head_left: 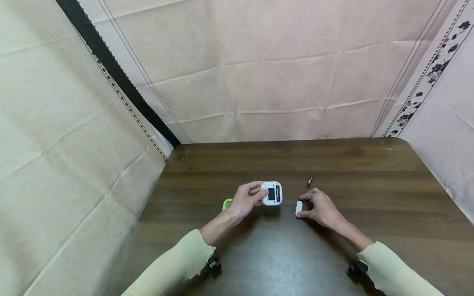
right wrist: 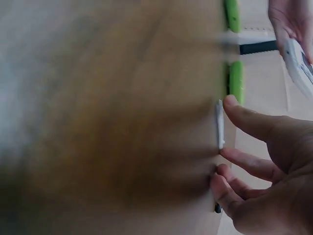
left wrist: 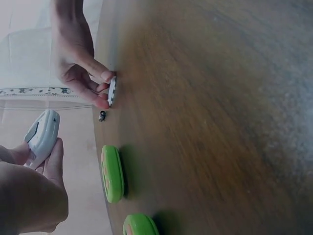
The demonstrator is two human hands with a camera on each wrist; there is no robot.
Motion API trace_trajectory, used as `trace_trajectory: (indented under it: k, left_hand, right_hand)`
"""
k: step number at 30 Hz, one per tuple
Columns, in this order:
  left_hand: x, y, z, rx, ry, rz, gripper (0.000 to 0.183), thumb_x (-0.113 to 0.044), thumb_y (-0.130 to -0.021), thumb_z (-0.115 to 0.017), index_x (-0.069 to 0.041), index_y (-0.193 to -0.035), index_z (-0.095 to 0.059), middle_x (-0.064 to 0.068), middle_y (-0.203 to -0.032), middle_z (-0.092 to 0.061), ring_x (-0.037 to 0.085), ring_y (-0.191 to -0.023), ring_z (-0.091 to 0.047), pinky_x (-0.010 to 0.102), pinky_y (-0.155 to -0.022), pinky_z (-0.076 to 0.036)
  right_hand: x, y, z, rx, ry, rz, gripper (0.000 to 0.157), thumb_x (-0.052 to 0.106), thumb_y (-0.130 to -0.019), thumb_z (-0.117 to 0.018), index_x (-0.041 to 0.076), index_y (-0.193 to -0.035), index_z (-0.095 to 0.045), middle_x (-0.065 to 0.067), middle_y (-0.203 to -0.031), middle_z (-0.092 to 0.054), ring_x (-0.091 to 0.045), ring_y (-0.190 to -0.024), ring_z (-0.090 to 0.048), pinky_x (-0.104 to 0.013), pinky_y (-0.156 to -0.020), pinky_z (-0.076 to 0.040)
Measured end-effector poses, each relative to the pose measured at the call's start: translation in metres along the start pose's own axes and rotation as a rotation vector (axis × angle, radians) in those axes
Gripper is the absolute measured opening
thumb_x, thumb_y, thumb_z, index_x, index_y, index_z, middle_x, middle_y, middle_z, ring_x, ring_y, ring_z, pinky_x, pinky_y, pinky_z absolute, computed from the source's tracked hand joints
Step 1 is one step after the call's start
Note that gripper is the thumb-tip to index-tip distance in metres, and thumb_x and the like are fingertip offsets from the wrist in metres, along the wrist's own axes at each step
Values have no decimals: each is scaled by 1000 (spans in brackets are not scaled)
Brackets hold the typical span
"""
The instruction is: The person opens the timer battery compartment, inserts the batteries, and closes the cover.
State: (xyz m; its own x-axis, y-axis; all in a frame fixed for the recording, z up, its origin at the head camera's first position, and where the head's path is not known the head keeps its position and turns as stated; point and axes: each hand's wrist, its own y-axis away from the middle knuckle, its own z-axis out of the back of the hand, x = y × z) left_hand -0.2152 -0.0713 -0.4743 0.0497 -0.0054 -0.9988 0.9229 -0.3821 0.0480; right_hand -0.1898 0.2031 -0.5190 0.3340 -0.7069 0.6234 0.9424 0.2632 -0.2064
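My left hand (head_left: 247,199) holds a small white rounded-square device (head_left: 273,193) above the table, thumb across its face. That face shows a dark square recess and a narrow dark slot beside it. To the right, my right hand (head_left: 321,209) pinches a thin white piece (head_left: 299,207), like a battery cover, between thumb and fingers at its two ends, down at the tabletop. Just beyond those fingers lies a small dark battery (head_left: 309,181). In the left wrist view, the cover (left wrist: 112,91) stands on edge close to the battery (left wrist: 102,116).
Two green rounded objects (left wrist: 113,174) lie on the brown wooden table (head_left: 237,160); the head view shows one green edge (head_left: 226,204) behind my left wrist. Pale cloth (head_left: 277,82) hangs behind the table's far edge and at both sides.
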Motion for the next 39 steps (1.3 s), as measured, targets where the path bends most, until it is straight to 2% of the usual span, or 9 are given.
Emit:
trace_trajectory:
  k: [6, 10, 15, 22, 26, 30, 33, 37, 39]
  left_hand:
    - [1, -1, -1, 2, -2, 8, 31, -1, -106, -65, 10, -135, -63, 28, -125, -72, 23, -103, -74, 39, -92, -65]
    - [3, -2, -1, -7, 1, 21, 30, -1, -105, -66, 8, -134, -65, 26, -124, -73, 22, -102, -74, 38, -90, -65]
    - [6, -3, -1, -9, 13, 25, 31, -1, -105, -66, 9, -134, -64, 28, -124, -72, 24, -103, -74, 39, -91, -65]
    - [8, -3, 0, -13, 1, 27, 31, -1, -104, -67, 8, -133, -65, 25, -123, -73, 24, -104, -74, 39, -91, -65]
    - [10, -3, 0, -12, 4, 36, 30, -1, -104, -67, 7, -133, -66, 25, -123, -74, 24, -103, -74, 39, -91, -65]
    - [11, -3, 0, -12, 1, 35, 30, -1, -104, -67, 8, -133, -65, 25, -123, -74, 25, -104, -74, 39, -92, -64]
    - [11, -3, 0, -10, 0, 28, 31, -2, -105, -66, 9, -134, -64, 26, -124, -73, 25, -105, -74, 40, -92, -64]
    - [10, -4, -1, 3, 6, 30, 32, -3, -105, -66, 9, -135, -64, 27, -125, -72, 24, -106, -73, 40, -94, -64]
    - [10, -4, -2, 3, 5, 36, 31, -3, -105, -66, 8, -135, -65, 25, -124, -73, 24, -106, -73, 40, -93, -64]
  right_hand:
    - [1, 2, -4, -14, 51, 14, 44, 13, -75, -98, -2, -110, -76, -14, -106, -67, -30, -97, -59, -48, -83, -51]
    - [0, -1, -3, -6, -27, 10, 45, 4, -73, -97, 1, -110, -72, -10, -101, -66, -26, -91, -60, -41, -79, -52]
    - [-2, -6, -1, -3, -159, -12, 42, -9, -78, -89, 3, -112, -67, -6, -90, -70, -20, -81, -64, -28, -69, -54]
    - [-2, -7, 2, -11, -285, -93, 37, -14, -88, -77, 0, -121, -66, -13, -91, -75, -22, -80, -72, -25, -65, -58]
    - [3, -7, 5, -29, -358, -153, 38, -12, -91, -76, -1, -126, -66, -16, -96, -76, -26, -82, -74, -30, -62, -61]
    - [12, -8, 8, -66, -473, -187, 32, -9, -95, -75, -5, -125, -67, -20, -101, -76, -26, -84, -76, -38, -69, -67]
    - [21, -10, 9, -84, -607, -188, 31, -9, -96, -73, -9, -127, -66, -25, -103, -74, -25, -85, -76, -43, -77, -68]
    - [38, -13, 12, -67, -720, -187, 34, -6, -95, -76, -10, -128, -67, -26, -105, -74, -21, -85, -76, -51, -83, -66]
    - [46, -14, 15, -42, -750, -202, 37, -4, -95, -77, -10, -129, -66, -26, -108, -74, -21, -87, -76, -51, -84, -66]
